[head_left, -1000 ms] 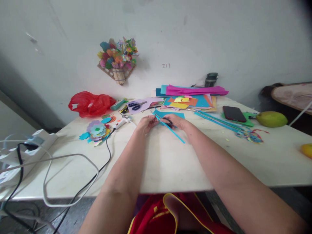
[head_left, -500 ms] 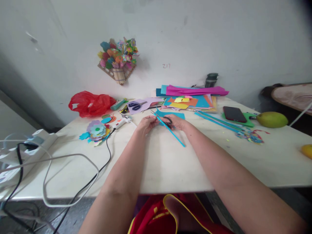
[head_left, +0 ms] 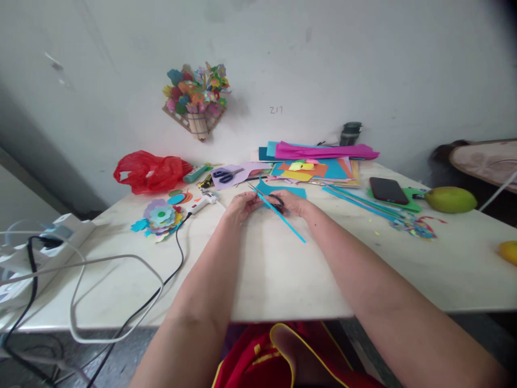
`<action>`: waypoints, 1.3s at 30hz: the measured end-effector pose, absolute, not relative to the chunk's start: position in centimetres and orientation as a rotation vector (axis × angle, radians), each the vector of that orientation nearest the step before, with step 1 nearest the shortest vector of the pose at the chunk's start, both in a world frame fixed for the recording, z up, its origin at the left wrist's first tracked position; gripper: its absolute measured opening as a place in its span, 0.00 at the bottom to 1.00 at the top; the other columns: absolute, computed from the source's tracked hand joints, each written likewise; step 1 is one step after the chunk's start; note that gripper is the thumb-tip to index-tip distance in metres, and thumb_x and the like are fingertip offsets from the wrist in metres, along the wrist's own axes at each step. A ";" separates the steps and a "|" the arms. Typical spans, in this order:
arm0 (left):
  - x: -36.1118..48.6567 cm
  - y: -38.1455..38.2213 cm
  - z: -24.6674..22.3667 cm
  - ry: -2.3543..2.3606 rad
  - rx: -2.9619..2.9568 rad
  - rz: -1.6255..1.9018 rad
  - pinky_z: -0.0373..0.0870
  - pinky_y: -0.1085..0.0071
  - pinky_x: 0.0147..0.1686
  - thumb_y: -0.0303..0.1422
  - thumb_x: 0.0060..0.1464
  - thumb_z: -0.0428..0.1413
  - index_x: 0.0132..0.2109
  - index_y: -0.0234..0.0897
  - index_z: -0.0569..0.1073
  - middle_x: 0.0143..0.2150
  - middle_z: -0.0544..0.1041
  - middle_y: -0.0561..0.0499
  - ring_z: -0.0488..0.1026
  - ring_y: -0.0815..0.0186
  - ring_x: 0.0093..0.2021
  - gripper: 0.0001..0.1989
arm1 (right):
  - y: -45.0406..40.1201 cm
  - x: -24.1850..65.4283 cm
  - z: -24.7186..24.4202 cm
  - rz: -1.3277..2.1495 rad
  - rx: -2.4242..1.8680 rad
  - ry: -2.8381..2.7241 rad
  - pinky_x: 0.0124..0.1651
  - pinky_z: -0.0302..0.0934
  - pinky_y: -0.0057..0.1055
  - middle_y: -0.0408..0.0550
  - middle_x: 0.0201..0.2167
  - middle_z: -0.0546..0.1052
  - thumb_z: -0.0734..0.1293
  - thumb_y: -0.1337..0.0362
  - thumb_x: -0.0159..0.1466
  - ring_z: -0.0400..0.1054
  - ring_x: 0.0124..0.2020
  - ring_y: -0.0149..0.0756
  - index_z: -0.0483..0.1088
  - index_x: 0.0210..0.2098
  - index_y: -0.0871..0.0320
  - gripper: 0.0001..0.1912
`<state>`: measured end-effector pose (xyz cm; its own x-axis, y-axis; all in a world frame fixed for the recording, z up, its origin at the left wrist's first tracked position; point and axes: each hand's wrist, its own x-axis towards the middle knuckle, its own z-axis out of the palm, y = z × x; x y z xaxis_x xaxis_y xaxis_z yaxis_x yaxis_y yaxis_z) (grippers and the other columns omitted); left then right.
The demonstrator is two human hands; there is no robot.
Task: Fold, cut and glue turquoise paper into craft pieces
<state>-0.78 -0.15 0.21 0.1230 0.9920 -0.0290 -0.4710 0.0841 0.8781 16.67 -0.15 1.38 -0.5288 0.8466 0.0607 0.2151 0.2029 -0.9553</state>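
Note:
My left hand (head_left: 243, 205) pinches one end of a narrow blue paper strip (head_left: 291, 229), which slants down to the right above the white table (head_left: 288, 285). Dark-handled scissors (head_left: 278, 203) are in my right hand (head_left: 293, 203), with fingers closed round the handles. The blades point up and to the left, across the strip close to my left fingertips. Just behind both hands lies a larger piece of blue paper (head_left: 285, 189). How far apart the blades stand is too small to tell.
At the left are a glue gun (head_left: 203, 203), stacked paper flowers (head_left: 160, 215), a red bag (head_left: 151, 171) and loose cables (head_left: 117, 257). Coloured sheets (head_left: 339, 168) lie at the back. Rightward are blue strips (head_left: 359, 202), a phone (head_left: 388, 191) and a green mango (head_left: 451, 199).
The strip's lower end and the scissors have shifted very slightly to the left. Both hands keep their hold and nearly the same place.

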 end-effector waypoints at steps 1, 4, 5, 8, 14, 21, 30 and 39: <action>-0.8 -0.2 0.3 0.790 0.846 1.285 0.73 0.67 0.39 0.20 0.47 0.54 0.28 0.30 0.70 0.23 0.73 0.50 0.72 0.70 0.26 0.04 | -0.2 16.7 1.4 1.334 -0.991 -1.887 0.11 0.47 0.22 0.36 0.12 0.61 0.67 0.53 0.55 0.53 0.11 0.23 0.61 0.23 0.58 0.16; -0.9 -0.2 0.4 0.791 0.838 1.278 0.73 0.68 0.38 0.20 0.48 0.52 0.29 0.30 0.70 0.24 0.73 0.49 0.72 0.70 0.26 0.04 | -0.2 16.7 1.5 1.325 -0.995 -1.897 0.11 0.47 0.22 0.36 0.13 0.63 0.67 0.54 0.55 0.53 0.11 0.23 0.62 0.24 0.59 0.15; -0.9 -0.1 0.4 0.791 0.834 1.273 0.74 0.68 0.37 0.20 0.48 0.52 0.29 0.30 0.70 0.25 0.74 0.48 0.72 0.70 0.26 0.04 | -0.3 16.7 1.5 1.331 -0.992 -1.896 0.11 0.47 0.22 0.36 0.14 0.63 0.67 0.54 0.54 0.53 0.11 0.23 0.62 0.25 0.59 0.15; -0.9 -0.1 0.4 0.797 0.827 1.270 0.73 0.70 0.37 0.20 0.48 0.52 0.29 0.30 0.70 0.25 0.74 0.48 0.72 0.70 0.26 0.04 | -0.3 16.8 1.6 1.343 -0.998 -1.896 0.11 0.46 0.22 0.36 0.13 0.63 0.67 0.54 0.54 0.53 0.11 0.23 0.62 0.25 0.59 0.15; -1.0 -0.3 0.3 0.798 0.893 1.282 0.73 0.71 0.38 0.20 0.46 0.55 0.25 0.31 0.68 0.22 0.72 0.52 0.70 0.72 0.25 0.06 | -0.4 16.8 1.6 1.369 -1.007 -1.881 0.10 0.46 0.22 0.35 0.12 0.61 0.67 0.53 0.54 0.53 0.10 0.23 0.61 0.23 0.58 0.16; -0.9 -0.4 0.3 0.807 0.909 1.265 0.73 0.70 0.38 0.19 0.47 0.53 0.24 0.31 0.69 0.22 0.71 0.51 0.70 0.72 0.25 0.07 | -0.3 16.7 1.4 1.354 -1.012 -1.864 0.10 0.45 0.22 0.35 0.11 0.59 0.67 0.53 0.54 0.52 0.10 0.23 0.60 0.22 0.58 0.17; -1.0 -0.1 0.0 0.792 0.869 1.270 0.72 0.68 0.41 0.19 0.48 0.51 0.24 0.30 0.70 0.22 0.72 0.49 0.71 0.71 0.26 0.08 | -0.3 16.5 1.4 1.313 -1.014 -1.899 0.10 0.45 0.23 0.34 0.09 0.58 0.66 0.54 0.54 0.50 0.09 0.23 0.59 0.21 0.58 0.16; -1.0 0.0 0.2 0.790 0.813 1.307 0.73 0.70 0.38 0.19 0.48 0.51 0.27 0.30 0.70 0.22 0.73 0.50 0.71 0.71 0.25 0.07 | -0.6 16.4 1.9 1.291 -1.071 -1.867 0.12 0.44 0.21 0.34 0.11 0.60 0.68 0.55 0.53 0.52 0.10 0.23 0.64 0.26 0.59 0.14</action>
